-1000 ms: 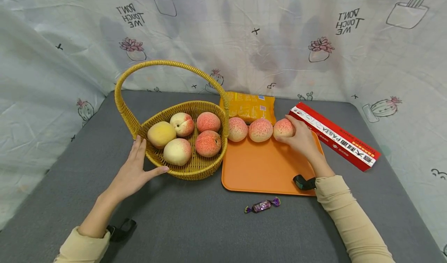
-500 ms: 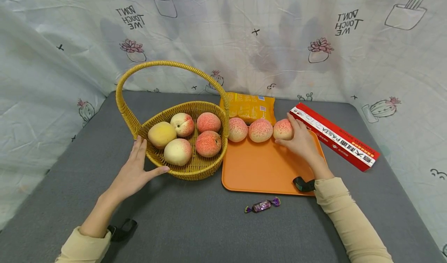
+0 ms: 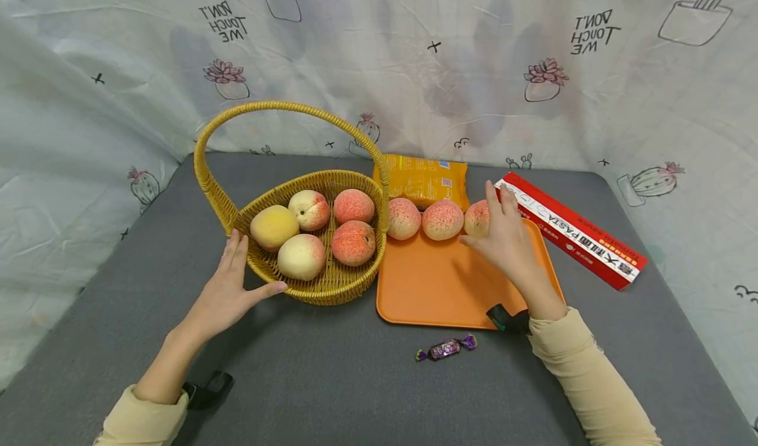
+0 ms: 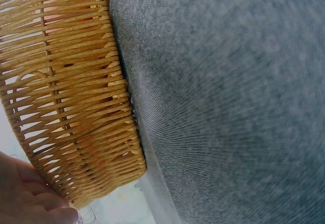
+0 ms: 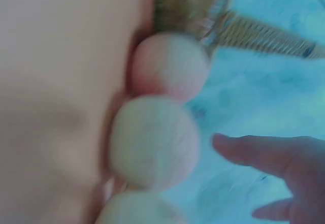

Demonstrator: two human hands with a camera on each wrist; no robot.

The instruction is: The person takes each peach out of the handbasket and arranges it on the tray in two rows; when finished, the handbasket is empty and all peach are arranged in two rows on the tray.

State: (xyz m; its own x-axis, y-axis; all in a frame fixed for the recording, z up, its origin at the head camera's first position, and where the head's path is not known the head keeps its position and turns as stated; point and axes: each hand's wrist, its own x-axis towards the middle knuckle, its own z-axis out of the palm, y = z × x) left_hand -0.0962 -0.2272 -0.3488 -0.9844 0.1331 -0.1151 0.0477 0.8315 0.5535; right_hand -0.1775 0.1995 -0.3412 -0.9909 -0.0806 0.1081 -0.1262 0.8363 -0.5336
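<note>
The left hand (image 3: 227, 295) lies flat on the grey table (image 3: 331, 380), fingers (image 3: 237, 252) straight and resting against the outer wall of the wicker basket (image 3: 355, 281), thumb spread along its near rim; it grips nothing. Just beyond these fingers, inside the basket, sit five peaches (image 3: 302, 256). To the right of the basket, touching it, is the orange tray (image 3: 438, 288). Along its far edge stand three more peaches in a row; the rightmost peach (image 3: 476, 217) is just in front of the right hand (image 3: 506, 245). That hand's fingers (image 3: 494, 199) are extended and relaxed, raised beside the fruit; whether they touch it I cannot tell, but they are not curled round it. Behind the row lies a yellow packet (image 3: 423, 179), right of the fingers a red pasta box (image 3: 571, 229), and nearer the person a wrapped candy (image 3: 445, 348). Judging by the layout, three peaches are on the tray and five remain in the basket.
</note>
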